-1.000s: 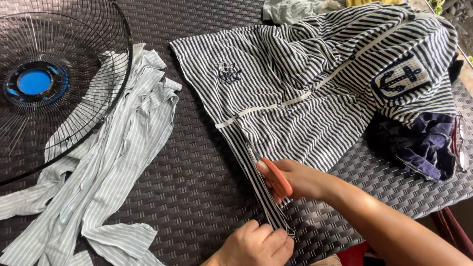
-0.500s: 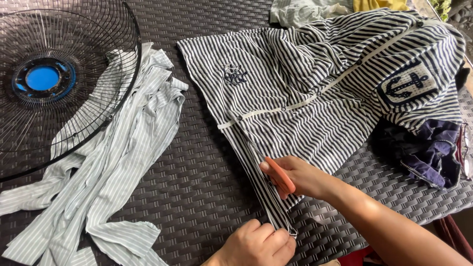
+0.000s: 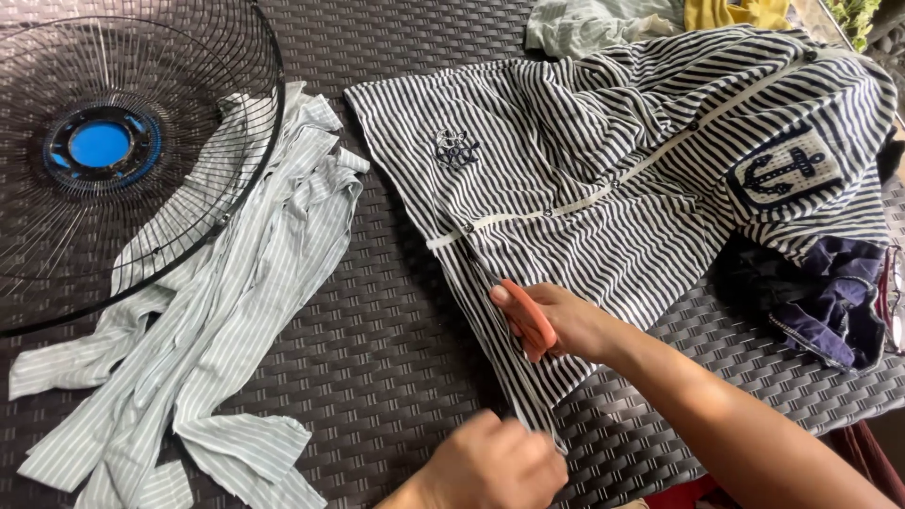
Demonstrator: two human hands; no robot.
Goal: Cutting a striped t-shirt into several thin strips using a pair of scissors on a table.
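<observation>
Now the orange scissors (image 3: 528,319) are gripped further up the striped shirt (image 3: 584,188) by the right hand (image 3: 566,325), while its hem stays clenched by the left hand (image 3: 495,462), lengthening the cut.

fan guard (image 3: 141,113) | pale striped strips (image 3: 217,330) | navy cloth (image 3: 830,302)

Dark woven wicker-pattern tabletop (image 3: 377,358) in soft daylight, wire fan guard (image 3: 104,151) at its left.
</observation>
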